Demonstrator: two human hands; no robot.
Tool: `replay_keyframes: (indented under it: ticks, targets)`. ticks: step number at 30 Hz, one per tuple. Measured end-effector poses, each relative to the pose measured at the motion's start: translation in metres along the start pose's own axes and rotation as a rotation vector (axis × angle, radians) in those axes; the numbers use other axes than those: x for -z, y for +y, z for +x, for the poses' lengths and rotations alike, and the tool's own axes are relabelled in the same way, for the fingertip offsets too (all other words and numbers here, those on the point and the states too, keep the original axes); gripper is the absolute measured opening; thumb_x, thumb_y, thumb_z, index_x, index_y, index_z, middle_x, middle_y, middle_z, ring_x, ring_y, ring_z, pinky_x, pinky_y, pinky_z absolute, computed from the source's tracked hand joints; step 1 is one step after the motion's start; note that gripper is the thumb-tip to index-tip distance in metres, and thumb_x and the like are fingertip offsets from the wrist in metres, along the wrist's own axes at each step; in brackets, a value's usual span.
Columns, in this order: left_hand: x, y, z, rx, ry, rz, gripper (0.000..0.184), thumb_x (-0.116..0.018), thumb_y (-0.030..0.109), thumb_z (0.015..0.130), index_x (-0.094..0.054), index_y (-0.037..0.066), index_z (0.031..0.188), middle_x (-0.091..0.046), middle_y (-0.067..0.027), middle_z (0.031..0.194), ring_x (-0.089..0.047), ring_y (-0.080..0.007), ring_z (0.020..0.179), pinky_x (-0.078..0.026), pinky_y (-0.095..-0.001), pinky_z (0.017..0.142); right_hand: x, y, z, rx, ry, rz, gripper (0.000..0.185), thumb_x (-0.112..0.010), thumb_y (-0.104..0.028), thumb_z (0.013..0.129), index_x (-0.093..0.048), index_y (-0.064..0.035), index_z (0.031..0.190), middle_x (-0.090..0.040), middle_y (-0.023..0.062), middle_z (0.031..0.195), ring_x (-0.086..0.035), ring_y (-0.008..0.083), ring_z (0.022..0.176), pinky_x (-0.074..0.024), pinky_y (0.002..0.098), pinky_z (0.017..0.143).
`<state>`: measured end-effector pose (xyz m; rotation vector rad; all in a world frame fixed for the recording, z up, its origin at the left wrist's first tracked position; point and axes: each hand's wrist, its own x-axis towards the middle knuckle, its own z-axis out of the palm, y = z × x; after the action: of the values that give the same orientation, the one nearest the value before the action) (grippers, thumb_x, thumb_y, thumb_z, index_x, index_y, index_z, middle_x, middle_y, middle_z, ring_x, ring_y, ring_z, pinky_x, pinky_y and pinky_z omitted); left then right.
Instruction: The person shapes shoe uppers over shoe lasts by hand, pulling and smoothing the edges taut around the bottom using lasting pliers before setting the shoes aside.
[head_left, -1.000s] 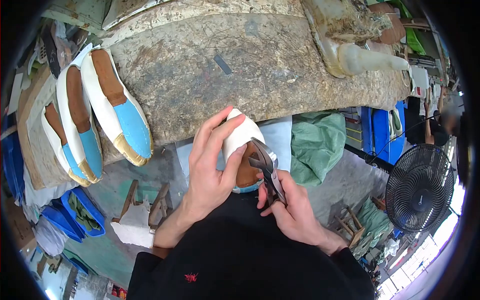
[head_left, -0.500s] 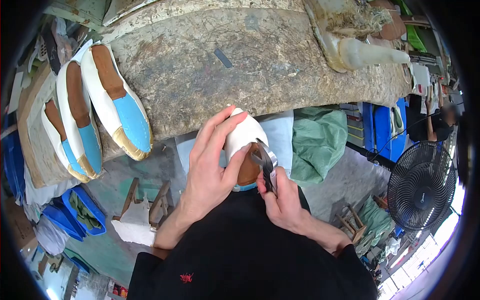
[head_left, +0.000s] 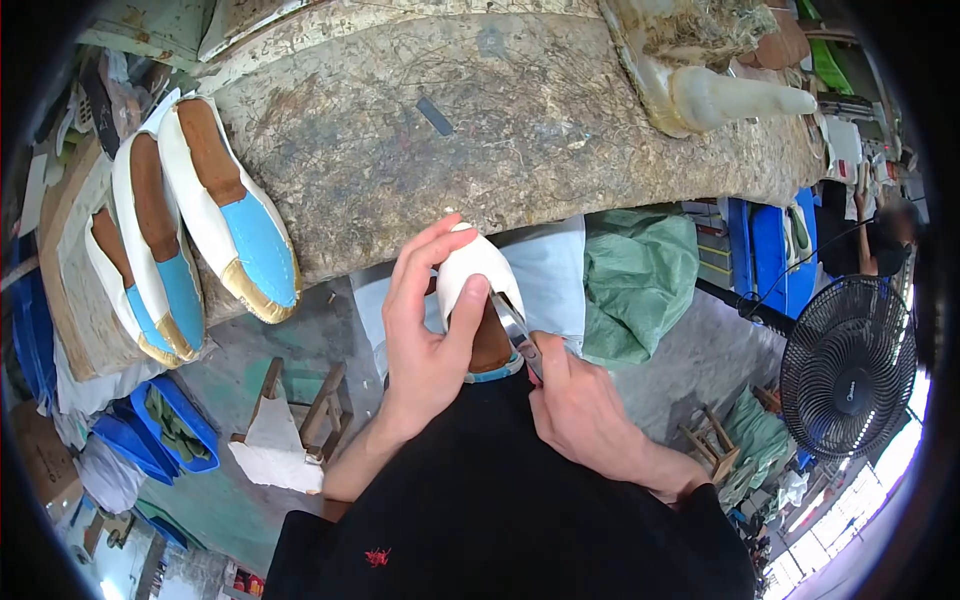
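Observation:
Above my lap, my left hand (head_left: 420,345) is wrapped round a shoe (head_left: 472,258) with a white upper. Its thumb presses on the upper's edge, beside the brown sole (head_left: 490,343). A strip of blue shows at the end nearest my body. My right hand (head_left: 590,405) grips a pair of metal pliers (head_left: 514,323) by the handles. The jaws reach the white upper's edge, just right of my left thumb; whether they pinch it I cannot tell.
A worn, scratched workbench (head_left: 370,150) lies ahead, with several white, blue and gold shoes (head_left: 262,250) at its left. A pale horn-shaped post (head_left: 740,97) juts out at the right. Green sheeting (head_left: 640,280) hangs below the bench. A black fan (head_left: 850,365) stands right; a person (head_left: 880,245) is behind it.
The pliers have turned and their jaws have shifted slightly left and down along the shoe's edge. My left thumb has moved up onto the white upper. The shoe has tilted a little.

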<state>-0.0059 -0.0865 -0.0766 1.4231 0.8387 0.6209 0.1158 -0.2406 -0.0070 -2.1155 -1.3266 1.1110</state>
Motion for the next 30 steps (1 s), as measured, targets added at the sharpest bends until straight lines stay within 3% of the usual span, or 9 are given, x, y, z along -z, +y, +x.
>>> replay_keyframes:
  ticks: [5, 9, 11, 14, 17, 20, 22, 26, 30]
  targets:
    - [0.001, -0.002, 0.004, -0.119, 0.014, 0.114, 0.037, -0.071, 0.012, 0.101, -0.065, 0.001, 0.136, -0.064, -0.0221, 0.146, -0.063, -0.0365, 0.133, -0.047, -0.0444, 0.113, 0.014, 0.019, -0.024, -0.001, -0.250, 0.511, 0.058, -0.055, 0.014, 0.083, -0.043, 0.0015, 0.139, -0.066, 0.0209, 0.105, -0.073, 0.0353, 0.091, -0.0595, 0.0435, 0.077]
    - [0.014, -0.003, 0.004, -0.171, -0.124, 0.212, 0.047, -0.070, 0.010, 0.100, -0.059, 0.002, 0.146, -0.057, -0.0224, 0.154, -0.056, -0.0386, 0.141, -0.043, -0.0460, 0.118, 0.043, -0.015, -0.037, -0.141, 0.029, 0.801, 0.086, -0.048, 0.005, 0.100, 0.001, -0.0011, 0.171, -0.067, 0.0134, 0.102, -0.063, 0.0148, 0.078, -0.0554, 0.0290, 0.073]
    - [0.016, -0.003, 0.003, -0.188, -0.183, 0.203, 0.054, -0.071, 0.010, 0.099, -0.056, 0.002, 0.150, -0.053, -0.0223, 0.158, -0.053, -0.0386, 0.145, -0.041, -0.0461, 0.120, 0.019, -0.010, -0.026, 0.262, 0.300, 0.585, 0.084, -0.053, 0.005, 0.099, -0.004, 0.0019, 0.167, -0.066, 0.0123, 0.096, -0.063, 0.0155, 0.071, -0.0554, 0.0307, 0.065]
    - [0.022, -0.003, 0.003, -0.184, -0.277, 0.243, 0.073, -0.073, 0.008, 0.094, -0.044, 0.003, 0.161, -0.042, -0.0208, 0.167, -0.044, -0.0385, 0.153, -0.036, -0.0459, 0.125, -0.018, -0.007, -0.002, 0.284, 0.401, 0.179, 0.056, -0.075, -0.001, 0.090, -0.059, -0.0001, 0.143, -0.065, 0.0167, 0.090, -0.065, 0.0315, 0.063, -0.0549, 0.0377, 0.057]
    - [0.026, 0.001, 0.001, -0.167, -0.295, 0.231, 0.076, -0.073, 0.008, 0.094, -0.042, 0.003, 0.163, -0.042, -0.0207, 0.167, -0.043, -0.0381, 0.154, -0.036, -0.0458, 0.125, -0.025, -0.013, 0.021, 0.250, 0.397, 0.104, 0.079, -0.073, 0.011, 0.086, -0.044, 0.0071, 0.159, -0.070, 0.0201, 0.094, -0.073, 0.0351, 0.071, -0.0570, 0.0382, 0.060]
    - [0.027, 0.006, -0.001, -0.084, -0.287, 0.202, 0.077, -0.074, 0.008, 0.095, -0.041, 0.004, 0.164, -0.042, -0.0207, 0.168, -0.042, -0.0377, 0.155, -0.038, -0.0457, 0.124, -0.031, -0.002, 0.001, 0.378, 0.556, 0.188, 0.075, -0.044, 0.001, 0.107, -0.006, 0.0010, 0.171, -0.070, 0.0246, 0.128, -0.061, 0.0165, 0.077, -0.0544, 0.0322, 0.069]
    - [0.026, 0.006, -0.003, -0.085, -0.289, 0.175, 0.077, -0.074, 0.009, 0.095, -0.041, 0.005, 0.164, -0.041, -0.0208, 0.168, -0.042, -0.0377, 0.155, -0.039, -0.0456, 0.124, -0.016, -0.008, 0.018, 0.149, 0.246, -0.229, 0.075, -0.046, 0.003, 0.105, -0.011, -0.0009, 0.172, -0.072, 0.0205, 0.125, -0.062, 0.0165, 0.074, -0.0548, 0.0351, 0.068]
    - [0.026, 0.005, -0.001, -0.106, -0.269, 0.191, 0.075, -0.073, 0.009, 0.097, -0.042, 0.005, 0.164, -0.041, -0.0204, 0.168, -0.044, -0.0375, 0.153, -0.042, -0.0448, 0.122, -0.002, -0.020, 0.008, 0.176, 0.391, 0.132, 0.070, -0.049, 0.007, 0.101, -0.029, 0.0008, 0.168, -0.069, 0.0293, 0.127, -0.072, 0.0396, 0.080, -0.0581, 0.0406, 0.073]
    - [0.026, 0.009, -0.009, -0.057, -0.249, 0.149, 0.072, -0.075, 0.007, 0.096, -0.046, 0.005, 0.163, -0.047, -0.0194, 0.164, -0.055, -0.0323, 0.144, -0.055, -0.0391, 0.107, -0.003, -0.005, 0.020, 0.118, 0.289, -0.120, 0.066, -0.054, -0.002, 0.104, -0.035, -0.0016, 0.167, -0.074, 0.0231, 0.117, -0.066, 0.0167, 0.075, -0.0577, 0.0341, 0.073]
